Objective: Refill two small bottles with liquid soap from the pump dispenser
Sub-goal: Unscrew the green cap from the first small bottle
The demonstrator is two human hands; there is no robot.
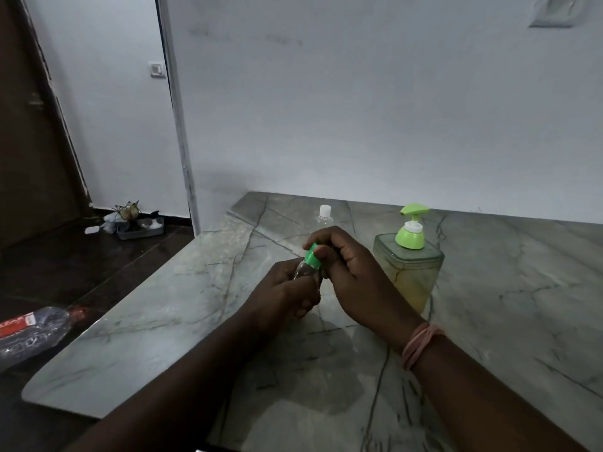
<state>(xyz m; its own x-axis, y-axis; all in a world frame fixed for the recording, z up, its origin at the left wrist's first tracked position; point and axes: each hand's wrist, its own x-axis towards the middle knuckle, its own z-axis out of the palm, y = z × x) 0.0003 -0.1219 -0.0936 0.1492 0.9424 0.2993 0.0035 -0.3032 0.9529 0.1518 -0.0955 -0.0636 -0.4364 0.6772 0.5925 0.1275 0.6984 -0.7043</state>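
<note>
My left hand (pixel 280 291) grips the clear body of a small bottle (pixel 301 269) above the marble counter (pixel 489 305). My right hand (pixel 346 265) pinches its green cap (pixel 312 255) between thumb and fingers. A second small clear bottle with a white cap (pixel 324 214) stands upright behind my hands, partly hidden by them. The pump dispenser (pixel 409 265), a square clear container of yellowish soap with a light green pump head, stands just right of my right hand.
The counter's left edge runs diagonally beside a dark floor. A crushed plastic bottle with a red label (pixel 32 331) lies at the lower left. A small tray of items (pixel 137 223) sits on the floor by the doorway. A white wall backs the counter.
</note>
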